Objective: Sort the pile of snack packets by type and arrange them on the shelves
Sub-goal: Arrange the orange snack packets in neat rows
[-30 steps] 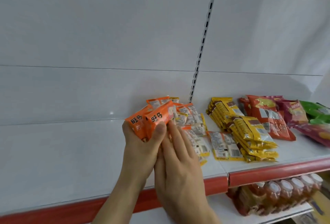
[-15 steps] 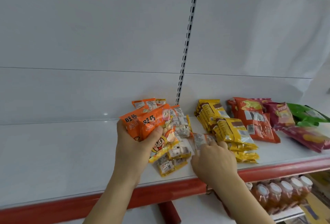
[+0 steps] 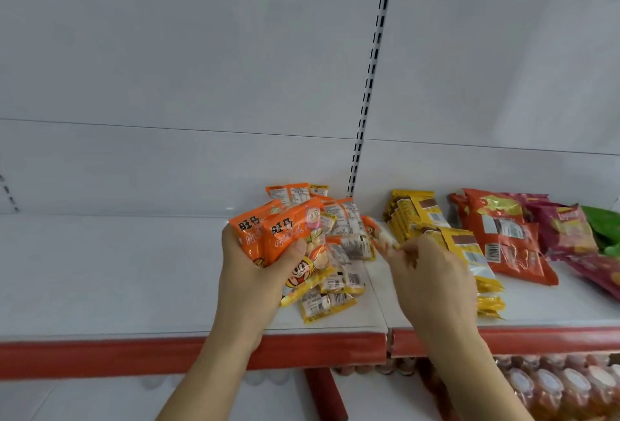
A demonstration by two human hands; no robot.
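My left hand grips a bunch of orange snack packets held upright above the white shelf. Behind and right of them lies a loose pile of orange and yellow packets, most face down. My right hand pinches the end of one more orange packet, lifting it from the pile's right side. Further right lie stacked yellow packets, then red packets, magenta packets and a green packet.
The shelf has a red front edge and a slotted upright on the white back wall. The shelf's left half is bare. Below, at the right, stand several capped bottles.
My right hand has left the shelf surface and lifted an orange packet by its end. The left hand still holds its bunch, nearly in place. The camera has shifted slightly.
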